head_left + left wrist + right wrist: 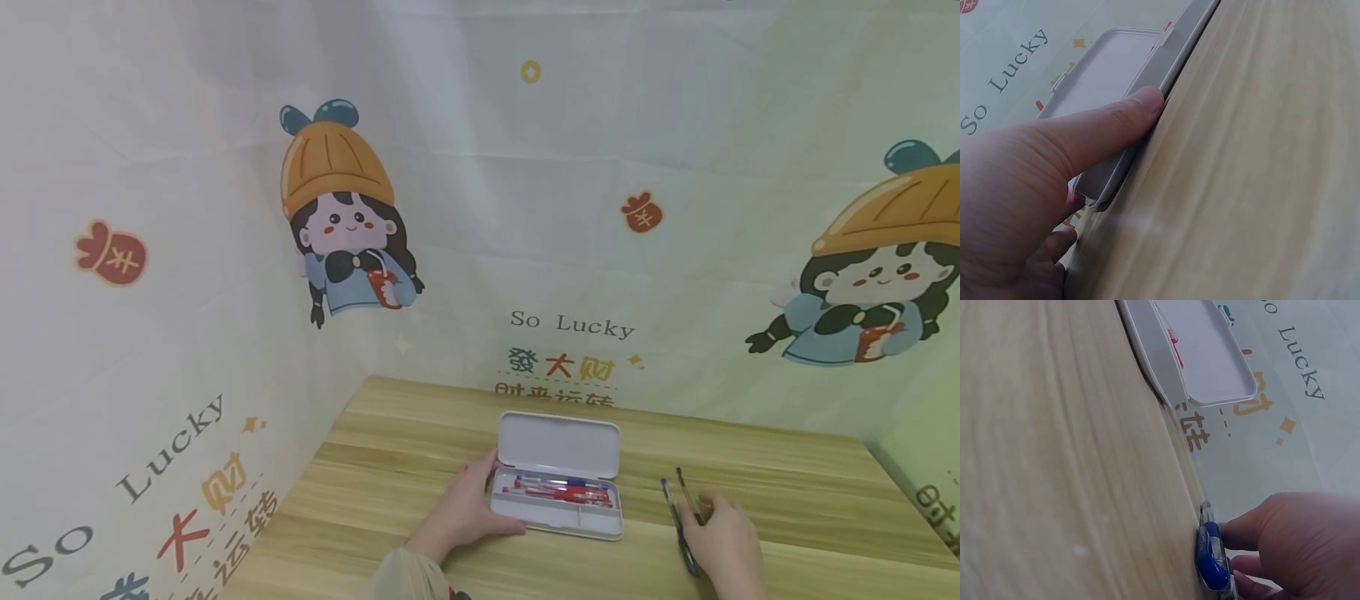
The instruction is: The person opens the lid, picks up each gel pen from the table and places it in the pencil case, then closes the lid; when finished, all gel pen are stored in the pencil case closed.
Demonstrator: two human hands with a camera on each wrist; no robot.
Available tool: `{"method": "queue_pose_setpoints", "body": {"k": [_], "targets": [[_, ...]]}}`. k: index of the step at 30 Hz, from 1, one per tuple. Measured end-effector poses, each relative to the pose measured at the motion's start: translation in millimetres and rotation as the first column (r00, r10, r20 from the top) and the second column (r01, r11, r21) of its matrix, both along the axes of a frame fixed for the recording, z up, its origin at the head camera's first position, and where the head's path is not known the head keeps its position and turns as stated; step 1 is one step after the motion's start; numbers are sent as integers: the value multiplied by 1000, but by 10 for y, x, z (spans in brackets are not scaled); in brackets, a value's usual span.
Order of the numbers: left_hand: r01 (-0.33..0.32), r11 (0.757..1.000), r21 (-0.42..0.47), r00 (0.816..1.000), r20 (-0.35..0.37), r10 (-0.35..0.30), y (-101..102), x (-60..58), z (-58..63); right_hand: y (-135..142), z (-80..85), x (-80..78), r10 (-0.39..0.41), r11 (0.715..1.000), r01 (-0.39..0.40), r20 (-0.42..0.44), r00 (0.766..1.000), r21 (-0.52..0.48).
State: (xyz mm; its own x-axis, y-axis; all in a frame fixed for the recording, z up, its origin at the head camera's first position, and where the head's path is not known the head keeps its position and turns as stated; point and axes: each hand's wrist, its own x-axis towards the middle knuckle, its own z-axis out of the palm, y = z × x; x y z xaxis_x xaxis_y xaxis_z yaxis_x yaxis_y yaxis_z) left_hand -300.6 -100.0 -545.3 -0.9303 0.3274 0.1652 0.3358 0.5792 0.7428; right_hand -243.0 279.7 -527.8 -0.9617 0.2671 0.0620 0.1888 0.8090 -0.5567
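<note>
A white pencil case lies with its lid raised on the wooden table. Inside its back compartment are a blue pen and red pens. My left hand grips the case's left end, its thumb along the front wall and the other fingers behind. To the right, my right hand pinches a black-tipped pen, partly hidden by the fingers. A pen with a blue end lies just left of that hand; its blue clip shows close in the right wrist view.
The wooden table reaches back to a printed cloth hung behind it and along the left side. Cartoon figures and lettering cover the cloth. Bare wood shows between the case and the pens.
</note>
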Motion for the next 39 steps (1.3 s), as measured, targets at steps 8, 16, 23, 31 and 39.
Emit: {"method": "queue_pose_setpoints", "body": {"k": [8,16,23,31,39], "targets": [[-12,1000,-20,1000,-4,12,-5,-16,-39,35,-41,8,-4,1000,4,-9,1000,-29],[-8,1000,-12,1000,13,9,-4,-19,-31,37,-62,12,-16,998,15,-25,1000,-64],[-3,1000,-2,1000,12,3,-3,-17,-20,36,-61,6,-29,998,27,-28,999,-62],[-5,1000,-6,1000,21,5,-8,-27,-27,30,-57,7,-35,997,33,-28,999,-69],[-8,1000,0,999,40,8,-7,-26,-18,43,-69,5,-25,997,23,-27,999,-68]]}}
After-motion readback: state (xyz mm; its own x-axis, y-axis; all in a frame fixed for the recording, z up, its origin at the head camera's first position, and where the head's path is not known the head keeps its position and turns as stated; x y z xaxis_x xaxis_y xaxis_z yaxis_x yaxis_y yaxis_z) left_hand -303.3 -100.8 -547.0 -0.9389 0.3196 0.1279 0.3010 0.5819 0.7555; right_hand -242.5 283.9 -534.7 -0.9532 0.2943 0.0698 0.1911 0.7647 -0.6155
